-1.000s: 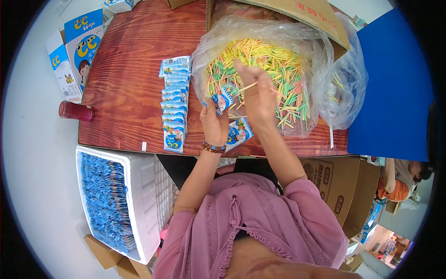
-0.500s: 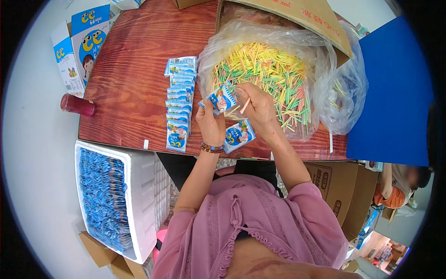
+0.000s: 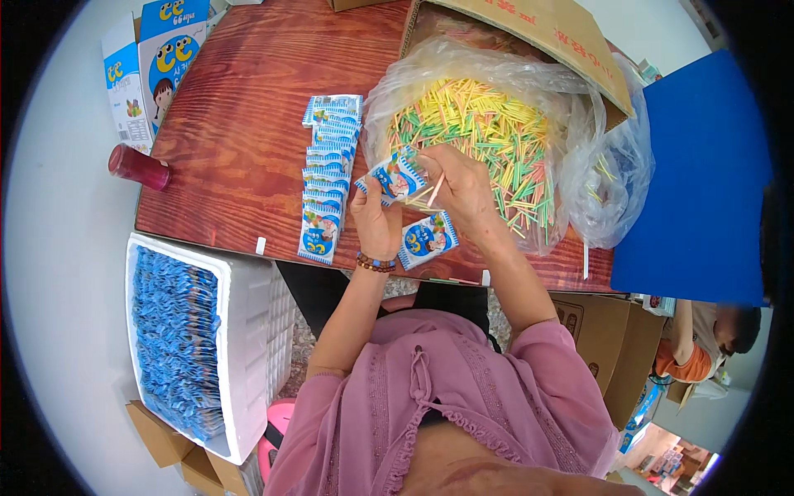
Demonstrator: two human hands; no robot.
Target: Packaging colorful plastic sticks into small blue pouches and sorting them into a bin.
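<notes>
My left hand (image 3: pixel 378 221) pinches a small blue-and-white candy packet (image 3: pixel 397 175) above the table, at the near edge of the clear plastic bag. Close against the packet's right side, my right hand (image 3: pixel 465 188) is closed on a thin pale-pink candy stick (image 3: pixel 437 188), which points downward from the fingers. Another blue-and-white packet (image 3: pixel 428 240) lies on the table below, between my forearms. Left of my hands, several similar packets (image 3: pixel 324 186) overlap in a column. Yellow, green and pink candy sticks (image 3: pixel 471 124) heap up in the open bag (image 3: pixel 385 91) beyond my right hand.
A cardboard box (image 3: pixel 571 45) stands behind the bag, with a blue panel (image 3: pixel 691 190) at the right. On the wooden table (image 3: pixel 223 157), a red jar (image 3: pixel 139 168) lies at the left edge. A white foam box (image 3: pixel 248 347) full of packets is below. Another person (image 3: pixel 691 339) sits far right.
The view has shifted slightly. Both hands keep nearly the same pose, and the packet and the stick stay in them.
</notes>
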